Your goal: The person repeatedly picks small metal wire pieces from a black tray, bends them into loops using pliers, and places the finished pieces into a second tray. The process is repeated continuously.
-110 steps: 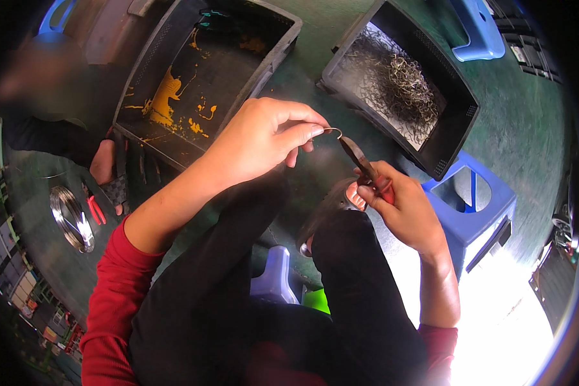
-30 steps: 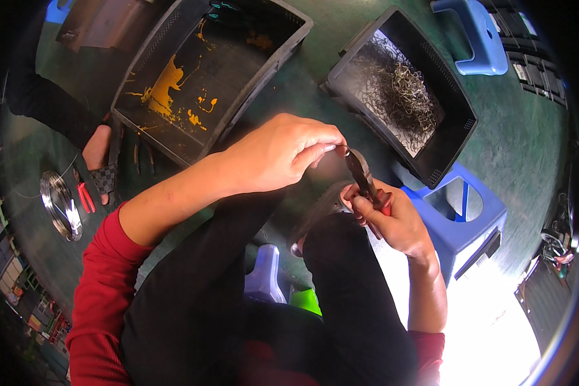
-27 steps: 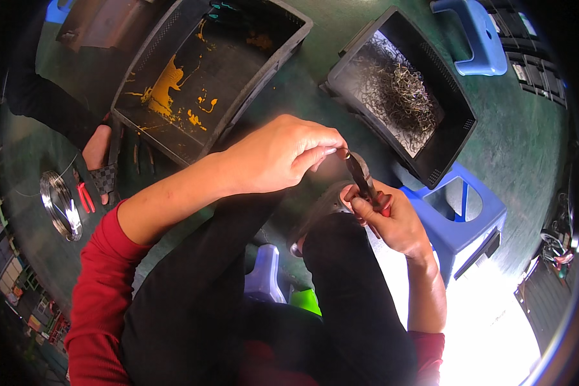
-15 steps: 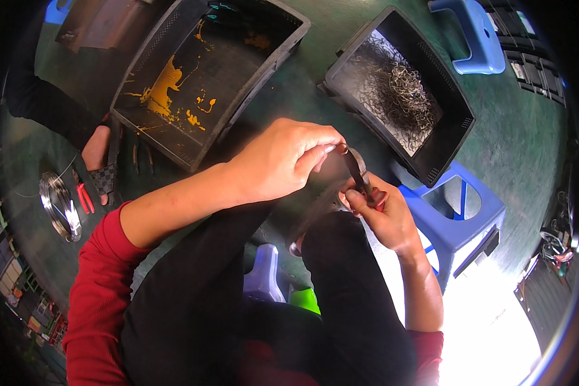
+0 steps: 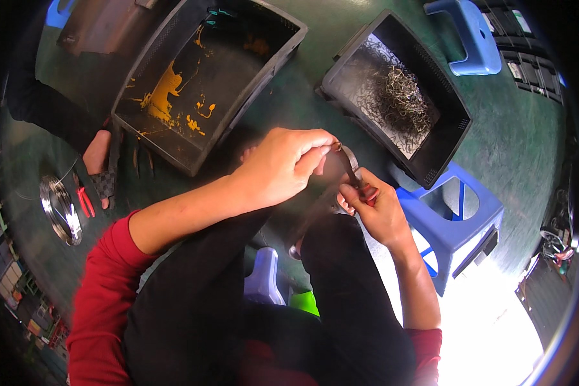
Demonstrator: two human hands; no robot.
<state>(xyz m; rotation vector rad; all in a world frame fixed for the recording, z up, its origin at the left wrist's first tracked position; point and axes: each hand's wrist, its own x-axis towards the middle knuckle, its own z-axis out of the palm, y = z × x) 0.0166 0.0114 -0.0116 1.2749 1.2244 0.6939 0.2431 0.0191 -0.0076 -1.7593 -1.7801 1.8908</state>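
The stained crate is black, splotched yellow. Down-left of it I see a silvery coil and a checked grey strap; down-right, red-handled dark pliers and a blue stool; below, a red sleeve.

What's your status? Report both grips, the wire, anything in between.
Left grip pinching thin wire. Right grip on red-handled pliers, tips at wire. Black crate of wire pieces beyond, not between.
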